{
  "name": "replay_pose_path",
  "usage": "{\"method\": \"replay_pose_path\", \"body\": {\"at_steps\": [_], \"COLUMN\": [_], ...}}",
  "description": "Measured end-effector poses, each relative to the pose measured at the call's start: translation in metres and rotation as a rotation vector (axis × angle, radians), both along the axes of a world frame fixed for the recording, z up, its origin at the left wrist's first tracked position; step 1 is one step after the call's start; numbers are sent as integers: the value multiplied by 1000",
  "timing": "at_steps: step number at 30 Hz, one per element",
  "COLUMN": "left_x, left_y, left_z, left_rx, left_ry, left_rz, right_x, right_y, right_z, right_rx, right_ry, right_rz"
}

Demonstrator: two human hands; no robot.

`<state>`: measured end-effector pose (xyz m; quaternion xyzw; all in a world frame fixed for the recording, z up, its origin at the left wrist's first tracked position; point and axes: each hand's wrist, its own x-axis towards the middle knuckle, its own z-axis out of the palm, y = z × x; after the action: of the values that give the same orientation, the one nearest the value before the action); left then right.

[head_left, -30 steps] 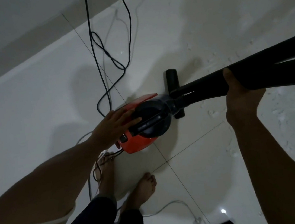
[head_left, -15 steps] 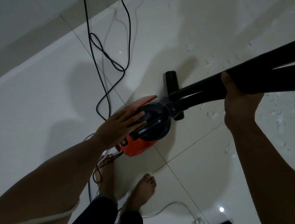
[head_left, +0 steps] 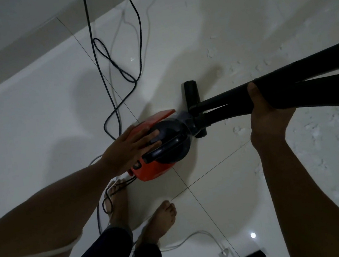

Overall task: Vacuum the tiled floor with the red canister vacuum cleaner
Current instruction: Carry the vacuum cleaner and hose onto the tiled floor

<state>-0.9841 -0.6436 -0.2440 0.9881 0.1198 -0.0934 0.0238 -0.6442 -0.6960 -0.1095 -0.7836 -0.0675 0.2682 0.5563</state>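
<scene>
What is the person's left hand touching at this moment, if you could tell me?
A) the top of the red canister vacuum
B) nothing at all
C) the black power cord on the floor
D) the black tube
A: the left hand lies with straight fingers across the top of the red canister vacuum, while the right hand grips the black tube.

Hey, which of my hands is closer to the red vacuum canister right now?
Left. The left hand lies flat on the red canister, touching it. The right hand grips the black tube off to the canister's right, clear of it.
</scene>
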Motion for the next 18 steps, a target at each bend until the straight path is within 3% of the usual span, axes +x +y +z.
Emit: {"method": "replay_pose_path", "body": {"at_steps": [18], "left_x": [6], "left_y": [9], "left_z": [22], "left_rx": [-149], "left_ry": [130], "left_rz": [29], "right_x": [-3], "right_y": [-3], "right_z": [12], "right_rx": [75], "right_ry": [60], "right_rz": [-34]}}
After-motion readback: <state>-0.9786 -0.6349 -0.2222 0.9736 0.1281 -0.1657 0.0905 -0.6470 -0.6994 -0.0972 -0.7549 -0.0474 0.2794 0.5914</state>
